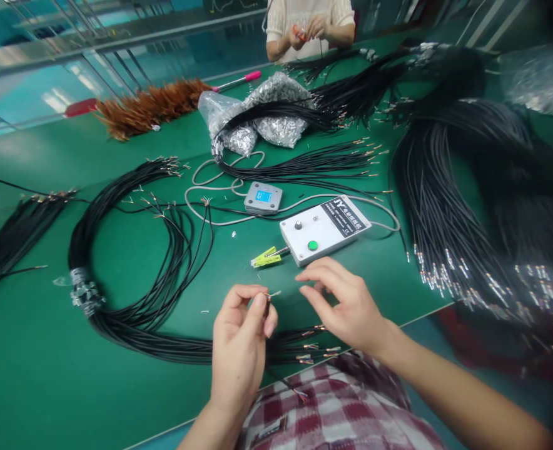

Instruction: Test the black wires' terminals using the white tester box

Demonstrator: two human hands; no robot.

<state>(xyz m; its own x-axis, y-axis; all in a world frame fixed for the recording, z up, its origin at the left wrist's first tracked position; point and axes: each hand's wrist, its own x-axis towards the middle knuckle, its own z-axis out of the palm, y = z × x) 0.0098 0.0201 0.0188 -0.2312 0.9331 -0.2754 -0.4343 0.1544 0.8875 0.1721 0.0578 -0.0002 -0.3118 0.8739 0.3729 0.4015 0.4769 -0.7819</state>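
Note:
My left hand [241,334] pinches the end of a thin black wire [271,297] between thumb and fingers, its bare metal tip sticking out to the right. My right hand [344,300] hovers just right of that tip with fingers spread and nothing in it. Below both hands lie the stripped ends of a looped bundle of black wires [131,275]. A white tester box [323,228] with a green button sits just beyond my hands, a yellow-green clip [266,257] at its left corner.
A small grey device [263,198] with a blue screen lies behind the box. Large black wire bundles [464,206] cover the right side of the green table [32,362]. Silver bags [276,112], brown wire ends [149,106] and another person's hands [307,30] are at the far edge.

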